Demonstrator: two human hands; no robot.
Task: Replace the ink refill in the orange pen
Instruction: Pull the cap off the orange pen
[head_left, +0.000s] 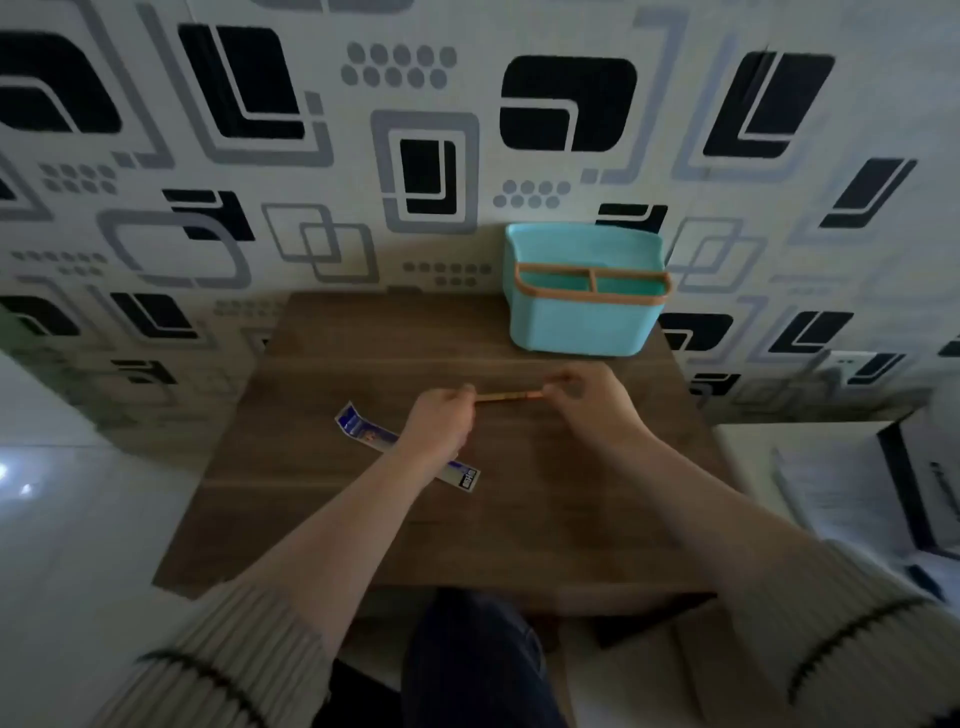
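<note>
The brown table (363, 519) looks like smooth wood with a dull shine. The light blue tub (582, 325) looks like smooth plastic. The blue flat packet (363, 428) looks shiny. The cream striped sleeves (228, 660) look like ribbed knitted cloth.

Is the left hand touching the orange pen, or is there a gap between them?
Touching. The head view shows the left hand with fingers curled round one end of the orange pen, which runs straight out of the fist toward the right hand.

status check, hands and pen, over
Left hand and right hand each grip an end of the orange pen. Refill packet under left wrist. Nothing blocking.
</note>
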